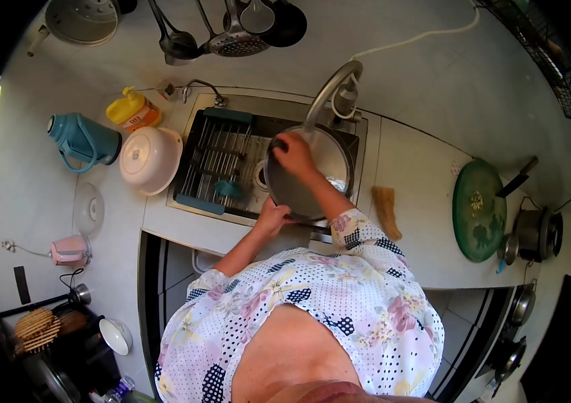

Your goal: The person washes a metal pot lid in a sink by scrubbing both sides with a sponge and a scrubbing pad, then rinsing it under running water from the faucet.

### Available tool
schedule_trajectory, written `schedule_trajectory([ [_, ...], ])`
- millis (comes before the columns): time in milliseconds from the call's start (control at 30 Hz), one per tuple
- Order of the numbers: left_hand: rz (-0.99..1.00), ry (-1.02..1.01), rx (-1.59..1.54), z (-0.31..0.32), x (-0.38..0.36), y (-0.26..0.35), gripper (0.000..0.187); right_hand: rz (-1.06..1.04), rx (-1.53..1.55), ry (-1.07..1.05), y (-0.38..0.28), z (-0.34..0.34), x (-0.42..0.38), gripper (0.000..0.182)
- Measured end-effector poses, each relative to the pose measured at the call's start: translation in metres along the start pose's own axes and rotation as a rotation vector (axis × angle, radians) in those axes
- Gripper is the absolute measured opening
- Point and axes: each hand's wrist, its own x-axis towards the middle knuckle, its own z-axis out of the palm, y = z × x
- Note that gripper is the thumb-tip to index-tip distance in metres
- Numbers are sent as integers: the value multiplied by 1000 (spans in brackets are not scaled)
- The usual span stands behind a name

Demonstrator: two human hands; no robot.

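A large round metal pan (315, 185) sits tilted in the sink (194, 151), under the curved faucet (329, 87). My left hand (274, 219) grips the pan's near-left rim, thumb and fingers closed around the edge. Reaching across the inside of the pan, my right hand (293, 154) is closed near its far-left rim. Something small and dark shows at those fingertips, too hidden to name. A dish rack (215, 151) spans the sink's left half, with a teal cloth or sponge (227, 189) at its near end.
Left of the sink are a pink basin (147, 161), a yellow bottle (133, 109) and a teal thermos jug (87, 141). To the right lie a tan loofah-like piece (385, 211) and a green cutting board (477, 228) with chopped bits. Ladles (178, 43) hang above.
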Motion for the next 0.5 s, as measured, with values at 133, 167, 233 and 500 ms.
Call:
schedule_trajectory([
  [133,24,-49,-41,-8,1,24,40,-302,177,-401,-32,-6,-25,31],
  [167,35,-39,-44,-10,0,30,39,-323,195,-501,-34,-12,-30,30],
  [233,66,-56,-50,-22,5,25,41,-316,219,-667,-30,-23,-34,29],
  [500,94,-6,8,-8,-1,22,47,238,507,-235,22,1,-11,34],
])
